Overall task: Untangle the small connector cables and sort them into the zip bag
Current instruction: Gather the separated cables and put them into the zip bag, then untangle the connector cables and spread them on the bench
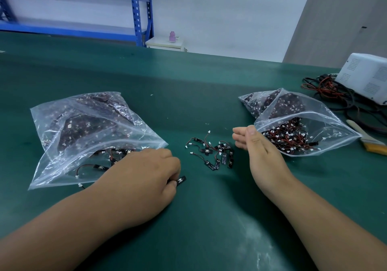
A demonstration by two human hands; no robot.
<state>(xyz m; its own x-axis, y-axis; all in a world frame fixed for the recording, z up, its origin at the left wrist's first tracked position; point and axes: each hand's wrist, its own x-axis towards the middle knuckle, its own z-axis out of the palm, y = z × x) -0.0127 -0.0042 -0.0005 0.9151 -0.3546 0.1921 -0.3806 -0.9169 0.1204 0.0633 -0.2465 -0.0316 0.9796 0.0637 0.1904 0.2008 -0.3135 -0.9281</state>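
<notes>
Loose connector cables [211, 152] — short red-and-black leads, each with a white plug at one end and a flat black tab at the other — lie in a small tangle between two clear zip bags. The left zip bag [88, 128] lies flat, mouth open toward the viewer, with a few cables in front of darker packed bundles. The right zip bag [310, 120] gapes over a dense heap, and the right hand [257, 145] seems to pinch its lip. A single cable [181, 180] is pinched in the left hand [146, 172].
</notes>
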